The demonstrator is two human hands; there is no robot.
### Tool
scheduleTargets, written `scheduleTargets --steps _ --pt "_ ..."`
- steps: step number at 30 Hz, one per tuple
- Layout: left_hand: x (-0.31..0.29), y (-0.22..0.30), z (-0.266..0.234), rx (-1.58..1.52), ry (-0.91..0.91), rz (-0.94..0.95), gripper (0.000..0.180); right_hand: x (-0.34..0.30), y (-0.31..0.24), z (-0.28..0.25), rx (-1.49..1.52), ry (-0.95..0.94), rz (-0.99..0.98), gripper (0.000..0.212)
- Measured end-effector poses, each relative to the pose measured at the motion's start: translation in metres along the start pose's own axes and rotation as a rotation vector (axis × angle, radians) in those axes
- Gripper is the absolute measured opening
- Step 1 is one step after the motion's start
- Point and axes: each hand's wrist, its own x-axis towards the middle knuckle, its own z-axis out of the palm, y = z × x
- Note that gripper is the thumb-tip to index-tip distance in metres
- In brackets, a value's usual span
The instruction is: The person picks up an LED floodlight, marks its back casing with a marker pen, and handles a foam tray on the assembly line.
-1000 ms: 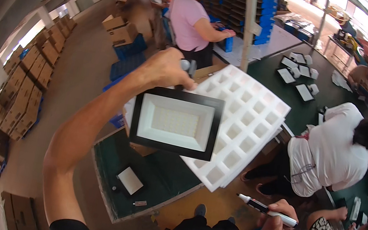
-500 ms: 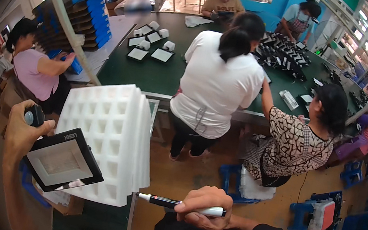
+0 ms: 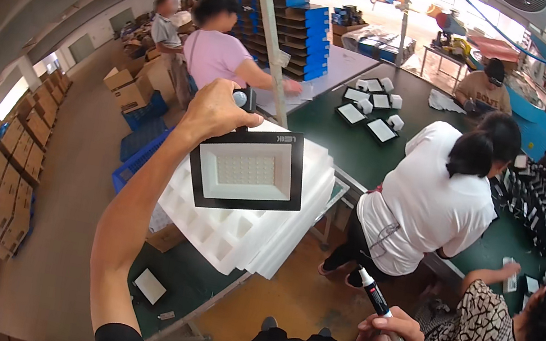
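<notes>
My left hand (image 3: 214, 110) is closed around the top of a black-framed LED floodlight (image 3: 247, 170), by its round motion sensor (image 3: 245, 98). The lamp's glass front, with a grid of LEDs behind it, faces me. Beneath the lamp lies a stack of white foam trays (image 3: 217, 241) with square pockets. At the lower right my right hand (image 3: 393, 338) grips a white-and-black marker pen (image 3: 375, 294), slanted with its white end up and to the left. Whether that end is a cap I cannot tell. The pen is apart from the floodlight.
Several floodlights (image 3: 352, 113) lie on the green worktable (image 3: 328, 125). Workers stand or sit around it, including a person in a white shirt (image 3: 433, 195). A blue crate (image 3: 141, 160) is beside the foam. Stacked cartons (image 3: 9, 197) line the left wall.
The view has swung left. My left hand has brought the floodlight higher and more square to me. The marker has gone from level to slanting upward in my right hand.
</notes>
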Motion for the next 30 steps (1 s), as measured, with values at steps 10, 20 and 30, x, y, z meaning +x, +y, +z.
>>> scheduleTargets --steps 10,20,30 --pt "0.063 -0.039 0.031 0.03 -0.002 -0.365 0.03 0.066 0.037 -0.021 0.217 -0.311 0.04 0.033" --pt "0.174 0.061 0.055 0.256 0.193 -0.071 0.054 0.037 0.017 -0.082 0.122 -0.134 0.054 0.031" --pt "0.354 0.09 0.271 0.316 -0.131 0.221 0.053 0.115 0.043 -0.101 -0.071 -0.055 -0.156 0.03"
